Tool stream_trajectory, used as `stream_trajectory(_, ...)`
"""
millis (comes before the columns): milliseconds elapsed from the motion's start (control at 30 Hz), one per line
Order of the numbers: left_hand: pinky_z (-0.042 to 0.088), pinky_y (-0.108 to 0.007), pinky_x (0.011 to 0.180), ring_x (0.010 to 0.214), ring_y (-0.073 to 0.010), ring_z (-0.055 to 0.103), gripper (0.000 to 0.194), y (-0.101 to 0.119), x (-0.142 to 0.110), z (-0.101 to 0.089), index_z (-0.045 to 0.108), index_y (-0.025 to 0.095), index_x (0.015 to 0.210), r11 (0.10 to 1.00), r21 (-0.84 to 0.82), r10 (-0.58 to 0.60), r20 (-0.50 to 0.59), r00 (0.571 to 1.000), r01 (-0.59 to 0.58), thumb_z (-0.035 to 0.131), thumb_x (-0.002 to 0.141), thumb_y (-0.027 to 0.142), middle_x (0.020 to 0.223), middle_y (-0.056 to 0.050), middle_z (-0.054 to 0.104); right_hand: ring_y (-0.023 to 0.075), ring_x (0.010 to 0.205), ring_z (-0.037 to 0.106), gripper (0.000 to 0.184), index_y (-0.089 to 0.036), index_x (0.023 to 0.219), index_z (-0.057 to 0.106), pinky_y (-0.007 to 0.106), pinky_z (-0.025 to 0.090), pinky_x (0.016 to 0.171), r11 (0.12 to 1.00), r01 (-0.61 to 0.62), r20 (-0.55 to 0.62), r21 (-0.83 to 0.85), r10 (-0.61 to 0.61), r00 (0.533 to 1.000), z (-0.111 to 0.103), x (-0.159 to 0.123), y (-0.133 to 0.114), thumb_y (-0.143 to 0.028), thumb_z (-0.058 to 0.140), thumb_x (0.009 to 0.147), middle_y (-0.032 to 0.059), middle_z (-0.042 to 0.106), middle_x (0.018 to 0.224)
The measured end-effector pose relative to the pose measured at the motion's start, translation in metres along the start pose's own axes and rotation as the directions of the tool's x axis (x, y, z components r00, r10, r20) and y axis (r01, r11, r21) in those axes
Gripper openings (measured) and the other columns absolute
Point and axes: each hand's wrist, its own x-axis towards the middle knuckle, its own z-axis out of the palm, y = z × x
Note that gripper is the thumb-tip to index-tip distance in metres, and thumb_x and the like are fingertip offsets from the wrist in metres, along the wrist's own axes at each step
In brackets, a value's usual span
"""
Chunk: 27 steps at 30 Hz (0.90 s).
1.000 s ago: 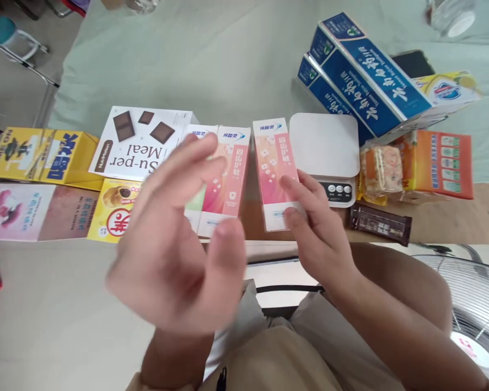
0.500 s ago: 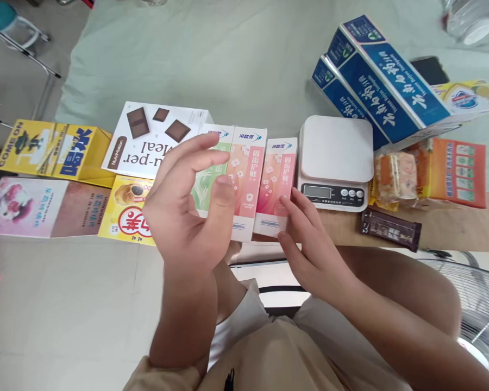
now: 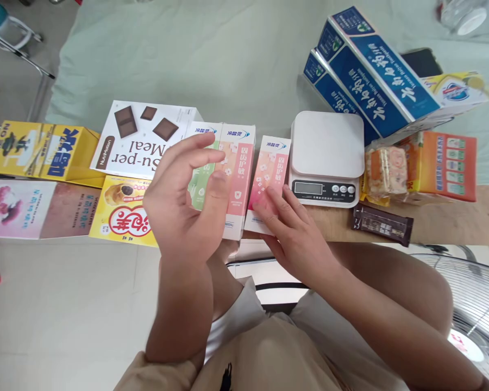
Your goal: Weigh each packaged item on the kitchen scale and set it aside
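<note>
My left hand (image 3: 187,201) is raised over the row of boxes, fingers curved and thumb apart, with nothing in it. Behind it, partly covered, stand a green toothpaste box (image 3: 197,187) and a pink toothpaste box (image 3: 237,179) side by side. Another pink toothpaste box (image 3: 272,163) lies just to the right, slightly tilted, with a narrow gap between. My right hand (image 3: 299,239) rests its spread fingers on the lower part of that box, the thumb near its front end. Right of it is a white kitchen scale (image 3: 327,144) with nothing on its plate.
At left are a white Su-per Meal box (image 3: 146,136), yellow boxes (image 3: 44,149), a yellow snack box (image 3: 124,212) and a pink box (image 3: 16,209). Blue toothpaste boxes (image 3: 378,76), an orange box (image 3: 444,165), a wrapped snack (image 3: 387,171) and a dark bar (image 3: 383,224) lie at right.
My right hand has slid left, its fingers now over the front of the right pink box, which has turned slightly. My left hand keeps its pose. The whole view has shifted a little.
</note>
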Motion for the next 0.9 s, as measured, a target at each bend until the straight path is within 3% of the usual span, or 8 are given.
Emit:
stream_trajectory(133,0.060,-0.049,0.113,0.128,-0.0259,0.073,0.012,0.000,0.001,0.001,0.079,0.034,0.109,0.999,-0.028,0.020,-0.005,1.000,-0.020,0.071,0.102,0.040,0.125,-0.001,0.079,0.0415,0.160,0.045,0.048,-0.023,0.151,0.065,0.063,0.054,0.122,0.999,0.025,0.024,0.028,-0.026,0.999,0.001,-0.004,0.006,-0.017,0.051,0.105,0.0129,0.053,0.167)
stream_trajectory(333,0.061,-0.048,0.110,0.126,-0.0248,0.074,0.011,0.000,0.000,0.004,0.079,0.035,0.109,0.998,-0.043,0.044,0.010,0.999,-0.043,0.072,0.101,0.036,0.125,-0.001,0.079,0.0410,0.154,0.052,0.042,-0.019,0.146,0.066,0.058,0.057,0.119,0.995,0.091,-0.004,0.046,-0.091,0.996,-0.001,-0.004,0.004,-0.026,0.053,0.107,0.0144,0.059,0.162)
stream_trajectory(467,0.062,-0.047,0.108,0.124,-0.0245,0.074,0.014,-0.005,-0.001,0.004,0.080,0.030,0.111,0.994,-0.043,0.100,-0.002,0.995,-0.100,0.070,0.101,0.029,0.125,-0.003,0.079,0.0367,0.147,0.060,0.041,-0.016,0.142,0.065,0.054,0.060,0.114,0.991,0.097,-0.118,0.095,-0.085,0.989,-0.004,-0.004,0.009,-0.035,0.055,0.106,0.0188,0.063,0.156)
stream_trajectory(567,0.065,-0.046,0.105,0.121,-0.0240,0.076,0.017,-0.009,-0.001,0.006,0.080,0.026,0.113,0.981,-0.043,0.187,-0.034,0.982,-0.189,0.069,0.100,0.025,0.124,-0.004,0.080,0.0307,0.134,0.069,0.033,-0.015,0.133,0.066,0.047,0.061,0.108,0.996,0.043,-0.199,0.077,-0.026,0.980,-0.009,-0.007,0.018,-0.026,0.053,0.104,0.0190,0.072,0.140)
stream_trajectory(633,0.065,-0.046,0.103,0.120,-0.0236,0.076,0.016,-0.007,0.000,0.007,0.080,0.028,0.112,0.981,-0.036,0.187,-0.027,0.982,-0.188,0.069,0.100,0.025,0.122,-0.004,0.080,0.0303,0.127,0.071,0.031,-0.015,0.130,0.065,0.046,0.061,0.104,1.000,-0.018,-0.219,0.008,0.019,0.976,-0.013,-0.010,0.024,-0.021,0.053,0.103,0.0171,0.075,0.131)
stream_trajectory(800,0.064,-0.040,0.101,0.116,-0.0198,0.075,0.015,0.024,-0.006,0.015,0.077,0.026,0.105,0.979,-0.075,0.189,0.004,0.982,-0.188,0.066,0.097,0.019,0.115,-0.003,0.079,0.0328,0.123,0.071,0.031,-0.016,0.131,0.062,0.049,0.061,0.102,0.987,-0.101,-0.235,-0.127,0.069,0.970,-0.026,-0.023,0.032,-0.022,0.056,0.101,0.0172,0.072,0.129)
stream_trajectory(900,0.065,-0.035,0.101,0.117,-0.0186,0.074,0.013,0.054,-0.026,0.032,0.070,0.022,0.107,0.971,-0.193,0.180,0.182,0.967,-0.144,0.065,0.095,0.020,0.110,-0.004,0.077,0.0335,0.129,0.067,0.034,-0.016,0.135,0.059,0.050,0.060,0.106,0.982,-0.112,-0.203,-0.154,0.080,0.976,-0.038,-0.033,0.034,-0.026,0.055,0.102,0.0179,0.070,0.132)
